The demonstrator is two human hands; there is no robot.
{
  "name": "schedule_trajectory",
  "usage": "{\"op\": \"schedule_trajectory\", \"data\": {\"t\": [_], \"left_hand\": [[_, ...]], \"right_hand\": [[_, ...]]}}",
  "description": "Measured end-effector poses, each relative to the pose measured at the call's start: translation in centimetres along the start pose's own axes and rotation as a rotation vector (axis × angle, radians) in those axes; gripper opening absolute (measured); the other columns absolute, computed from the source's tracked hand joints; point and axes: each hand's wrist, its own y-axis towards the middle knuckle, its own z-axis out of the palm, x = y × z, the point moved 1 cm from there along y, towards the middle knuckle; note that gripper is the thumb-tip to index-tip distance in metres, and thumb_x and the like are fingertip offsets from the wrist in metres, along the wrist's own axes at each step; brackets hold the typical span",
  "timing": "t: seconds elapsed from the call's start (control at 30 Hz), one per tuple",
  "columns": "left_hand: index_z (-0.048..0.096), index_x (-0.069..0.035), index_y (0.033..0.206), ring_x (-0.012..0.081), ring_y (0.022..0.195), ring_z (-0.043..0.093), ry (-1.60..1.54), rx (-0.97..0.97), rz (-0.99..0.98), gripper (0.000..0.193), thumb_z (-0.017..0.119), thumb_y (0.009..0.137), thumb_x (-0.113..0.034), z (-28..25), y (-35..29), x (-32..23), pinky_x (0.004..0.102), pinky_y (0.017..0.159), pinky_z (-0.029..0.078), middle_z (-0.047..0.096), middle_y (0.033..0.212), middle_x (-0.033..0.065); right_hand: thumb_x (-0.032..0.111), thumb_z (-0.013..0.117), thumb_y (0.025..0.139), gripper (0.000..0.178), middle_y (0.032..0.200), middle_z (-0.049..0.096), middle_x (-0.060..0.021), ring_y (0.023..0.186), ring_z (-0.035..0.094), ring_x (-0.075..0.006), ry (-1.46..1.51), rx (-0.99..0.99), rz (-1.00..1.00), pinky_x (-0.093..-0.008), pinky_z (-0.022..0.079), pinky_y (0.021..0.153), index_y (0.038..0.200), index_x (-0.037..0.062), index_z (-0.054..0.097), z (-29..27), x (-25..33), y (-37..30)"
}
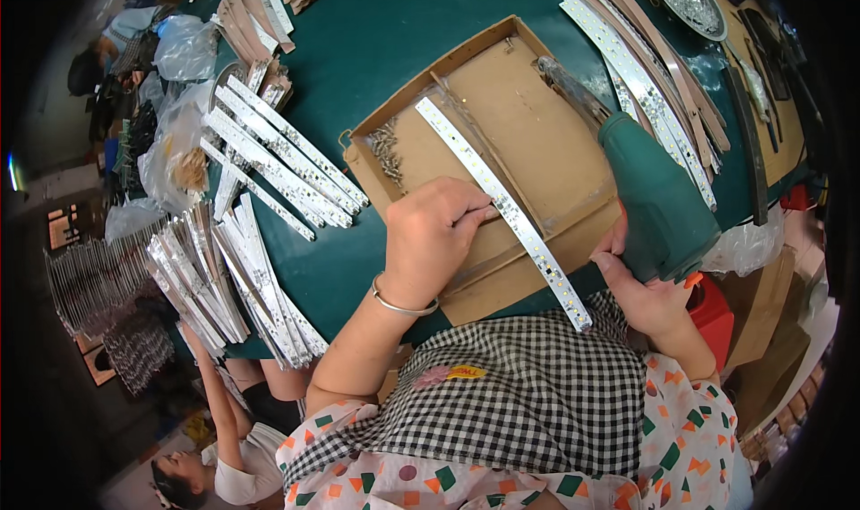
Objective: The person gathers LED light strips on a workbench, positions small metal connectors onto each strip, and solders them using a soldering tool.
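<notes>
My left hand (434, 232), with a metal bangle at its wrist, is closed in a pinch at the edge of a long white LED strip (506, 207). The strip slants over a shallow cardboard box (528, 125), and the fingertips are partly hidden at its edge. In my right hand (640, 291) is a green power drill (658, 197), its metal nose pointing away over the box's right side. Part of the grip and some right fingers are hidden behind the tool. Small screws (385, 152) lie in the box's left corner.
More LED strips (282, 156) lie in piles on the green table (376, 53) at the left. Another stack (645, 80) is at the far right, near a metal bowl (688, 4). Plastic bags (184, 49) stand left. Another person (224, 456) sits at the lower left.
</notes>
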Motion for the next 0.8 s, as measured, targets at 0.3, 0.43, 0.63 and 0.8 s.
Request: {"op": "schedule_trajectory", "data": {"t": [0.3,0.43,0.63,0.8], "left_hand": [[0.067,-0.002,0.081,0.0232,0.072,0.064,0.202,-0.068,0.469,0.020,0.072,0.064,0.004,0.30,-0.20,0.08,0.0326,0.063,0.051,0.067,0.082,0.0075],[0.064,0.003,0.084,0.0245,0.074,0.063,0.256,-0.041,0.570,0.017,0.066,0.067,0.001,0.39,0.06,-0.23,0.0345,0.067,0.051,0.065,0.083,0.0110],[0.065,-0.001,0.085,0.0231,0.069,0.063,0.235,-0.061,0.526,0.018,0.071,0.068,0.004,0.65,0.13,-0.30,0.0333,0.064,0.050,0.065,0.079,0.0087],[0.067,-0.005,0.093,0.0259,0.068,0.063,0.170,-0.070,0.301,0.025,0.075,0.071,0.003,0.62,-0.20,-0.19,0.0330,0.064,0.050,0.067,0.079,0.0086]], "right_hand": [[-0.016,0.068,0.076,0.043,0.091,0.063,-0.0081,0.082,0.062,-0.0132,0.092,-0.052,-0.091,-0.0268,0.052,0.075,0.113,-0.0017,0.050,-0.17,-0.98,0.19],[-0.016,0.068,0.076,0.043,0.094,0.063,-0.0077,0.084,0.062,-0.0126,0.110,-0.020,-0.107,-0.0268,0.051,0.077,0.113,-0.0015,0.050,-0.32,-1.08,0.26],[-0.016,0.067,0.077,0.038,0.090,0.064,-0.0074,0.081,0.062,-0.0129,0.106,-0.028,-0.071,-0.0264,0.051,0.074,0.109,-0.0015,0.053,-0.37,-0.68,0.27],[-0.014,0.067,0.078,0.030,0.085,0.064,-0.0072,0.077,0.063,-0.0132,0.066,-0.013,-0.061,-0.0259,0.051,0.070,0.103,-0.0020,0.056,-0.55,-0.24,0.64]]}}
